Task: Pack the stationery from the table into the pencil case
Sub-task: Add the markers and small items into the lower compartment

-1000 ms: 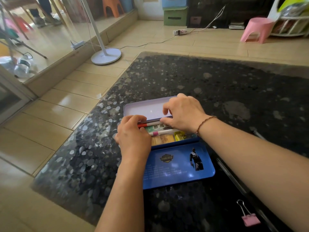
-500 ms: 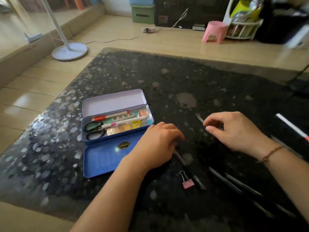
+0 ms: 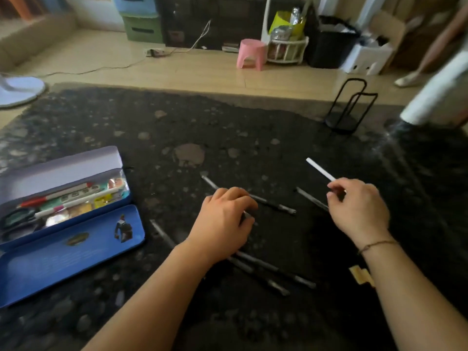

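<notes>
The blue tin pencil case (image 3: 76,252) lies open at the left of the dark stone table (image 3: 253,138). Its tray holds pens, scissors and small coloured items. Several dark pens lie loose on the table, one (image 3: 274,205) past my left hand, one (image 3: 310,198) by my right hand and two (image 3: 276,271) near my forearms. My left hand (image 3: 222,224) has its fingers curled down around a dark pen on the tabletop. To the right, my right hand (image 3: 359,209) pinches a white pen (image 3: 319,169) that points up and away.
A black wire stand (image 3: 350,107) sits at the table's far edge, with a white object (image 3: 435,95) to its right. A small yellow item (image 3: 361,274) lies by my right forearm. Beyond the table are a pink stool (image 3: 250,54), bins and boxes on the floor.
Both hands left the pencil case and moved right to the loose pens. My right hand has picked up the white pen. The view swung right.
</notes>
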`<action>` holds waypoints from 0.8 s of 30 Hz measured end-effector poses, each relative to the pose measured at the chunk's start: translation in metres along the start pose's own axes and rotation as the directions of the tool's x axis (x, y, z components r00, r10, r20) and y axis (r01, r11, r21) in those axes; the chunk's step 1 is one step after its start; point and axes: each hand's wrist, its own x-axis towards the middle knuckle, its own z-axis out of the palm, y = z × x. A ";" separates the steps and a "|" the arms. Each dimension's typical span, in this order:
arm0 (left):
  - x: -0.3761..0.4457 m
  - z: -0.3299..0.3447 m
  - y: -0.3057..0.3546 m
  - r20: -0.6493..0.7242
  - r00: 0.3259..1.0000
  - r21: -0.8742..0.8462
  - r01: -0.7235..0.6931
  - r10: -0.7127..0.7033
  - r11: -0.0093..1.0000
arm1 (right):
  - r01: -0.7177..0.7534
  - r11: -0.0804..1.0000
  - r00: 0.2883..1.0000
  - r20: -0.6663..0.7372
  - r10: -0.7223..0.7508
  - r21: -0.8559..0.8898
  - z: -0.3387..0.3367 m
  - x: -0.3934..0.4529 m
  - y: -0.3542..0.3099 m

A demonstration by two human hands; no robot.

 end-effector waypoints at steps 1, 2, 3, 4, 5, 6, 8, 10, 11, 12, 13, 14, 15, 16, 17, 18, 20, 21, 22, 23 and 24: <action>0.002 0.006 0.007 -0.009 1.000 -0.013 -0.006 0.006 1.000 | -0.041 0.999 0.999 -0.019 0.041 -0.031 -0.002 0.010 0.013; 0.004 0.011 0.013 -0.013 1.000 -0.020 -0.014 0.014 1.000 | -0.072 0.996 0.997 -0.008 0.072 -0.052 -0.004 0.020 0.025; 0.004 0.016 0.019 -0.020 0.999 -0.022 -0.025 0.025 0.999 | -0.084 0.993 0.996 0.031 0.087 -0.079 -0.004 0.028 0.037; 0.004 0.019 0.024 -0.030 0.999 -0.025 -0.035 0.035 0.999 | -0.080 0.991 0.993 0.081 0.089 -0.110 -0.003 0.034 0.048; 0.004 0.022 0.027 -0.043 0.998 -0.029 -0.043 0.041 0.999 | -0.070 0.989 0.989 0.119 0.085 -0.129 0.000 0.037 0.056; 0.005 0.025 0.030 -0.058 0.997 -0.034 -0.047 0.045 0.998 | -0.063 0.989 0.988 0.133 0.081 -0.134 0.004 0.040 0.062; 0.007 0.027 0.033 -0.084 0.995 -0.037 -0.051 0.047 0.998 | -0.061 0.990 0.993 0.094 0.073 -0.126 0.009 0.043 0.065; 0.010 0.028 0.035 -0.097 0.994 -0.038 -0.055 0.052 0.998 | -0.036 0.989 0.998 0.042 0.042 -0.141 0.010 0.047 0.064; 0.011 0.028 0.036 -0.104 0.993 -0.037 -0.060 0.056 0.998 | 0.004 0.987 1.000 0.031 0.001 -0.163 0.011 0.048 0.063; 0.012 0.028 0.036 -0.112 0.992 -0.035 -0.061 0.057 0.997 | 0.051 0.981 0.998 0.034 -0.045 -0.188 0.012 0.049 0.063; 0.012 0.027 0.035 -0.120 0.991 -0.036 -0.058 0.053 0.998 | 0.083 0.975 0.996 0.050 -0.074 -0.205 0.013 0.048 0.063; 0.013 0.026 0.035 -0.130 0.990 -0.040 -0.052 0.046 0.998 | 0.090 0.975 0.994 0.072 -0.077 -0.205 0.012 0.047 0.062; 0.014 0.024 0.034 -0.141 0.989 -0.043 -0.046 0.040 0.998 | 0.079 0.979 0.994 0.093 -0.062 -0.190 0.011 0.046 0.060; 0.014 0.022 0.033 -0.151 0.988 -0.045 -0.040 0.032 0.998 | 0.063 0.984 0.993 0.110 -0.044 -0.169 0.010 0.045 0.059; 0.014 0.019 0.033 -0.161 0.987 -0.046 -0.032 0.025 0.998 | 0.054 0.987 0.992 0.121 -0.035 -0.151 0.009 0.044 0.057; 0.015 0.016 0.033 -0.172 0.985 -0.048 -0.025 0.016 0.999 | 0.051 0.989 0.992 0.123 -0.034 -0.138 0.006 0.042 0.052; 0.015 0.010 0.032 -0.198 0.980 -0.025 -0.011 0.006 1.000 | 0.063 0.993 0.994 0.092 -0.054 -0.098 -0.001 0.037 0.037; 0.015 0.006 0.032 -0.214 0.977 0.010 -0.009 0.011 1.000 | 0.096 0.993 0.993 0.076 -0.091 -0.068 -0.005 0.034 0.026; 0.014 0.002 0.031 -0.228 0.973 0.060 -0.012 0.025 0.998 | 0.165 0.986 0.984 0.076 -0.162 -0.037 -0.010 0.030 0.013; 0.014 -0.002 0.031 -0.240 0.970 0.118 -0.015 0.043 0.993 | 0.260 0.966 0.961 0.095 -0.258 -0.005 -0.014 0.024 -0.001; 0.013 -0.007 0.031 -0.252 0.966 0.175 -0.006 0.051 0.985 | 0.355 0.934 0.927 0.121 -0.356 0.028 -0.018 0.018 -0.016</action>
